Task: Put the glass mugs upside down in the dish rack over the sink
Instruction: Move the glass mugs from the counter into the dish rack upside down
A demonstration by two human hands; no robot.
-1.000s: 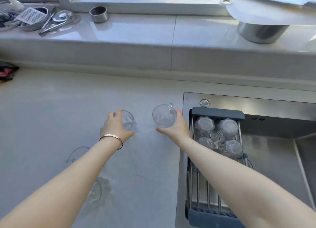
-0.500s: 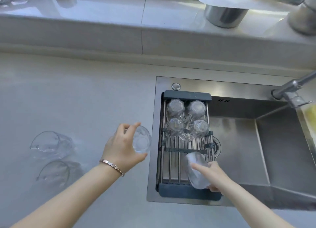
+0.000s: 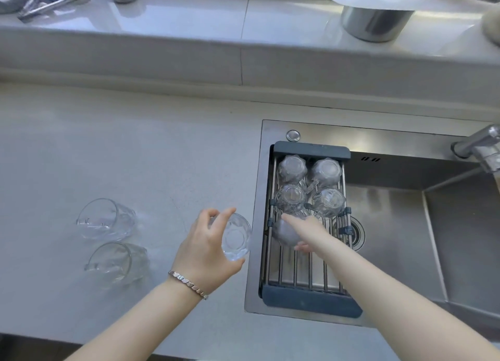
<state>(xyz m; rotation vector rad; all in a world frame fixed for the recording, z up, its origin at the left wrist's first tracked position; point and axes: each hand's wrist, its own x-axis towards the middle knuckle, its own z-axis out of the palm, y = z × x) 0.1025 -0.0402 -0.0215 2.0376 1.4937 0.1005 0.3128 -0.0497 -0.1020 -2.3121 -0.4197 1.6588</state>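
Rack [image 3: 311, 302]: dark end frames, metal rods between, set across the left end of the sink [image 3: 392, 225]. Far end frame lies just below the sink's back ledge; near end frame sits at the sink's front edge; left rail runs along the sink's left wall.

Rack contents: four mugs [image 3: 292, 168] upside down in two rows of two, filling the far half, close together or touching. Near half of the rods is bare, apart from the mug now going in.

Right hand [image 3: 305, 232]: over the rack's middle, closed around a mug [image 3: 284, 233] from its right side, fingers pointing toward the far rows. This mug is blurred; it lies just in front of the near-left racked mug, at the rack's left rail. Whether it touches the rods cannot be told.

Left hand [image 3: 208, 247]: above the counter [image 3: 135, 157], just left of the sink's edge. Thumb and fingers wrap a second mug [image 3: 235, 237], its base turned toward the camera and the rack.

Counter stock: two mugs [image 3: 105, 218] upright, one behind the other, well left of the left hand, near the front edge. The counter between them and the sink is open.

Tap [image 3: 479, 146]: at the sink's far right corner, well apart from the rack.
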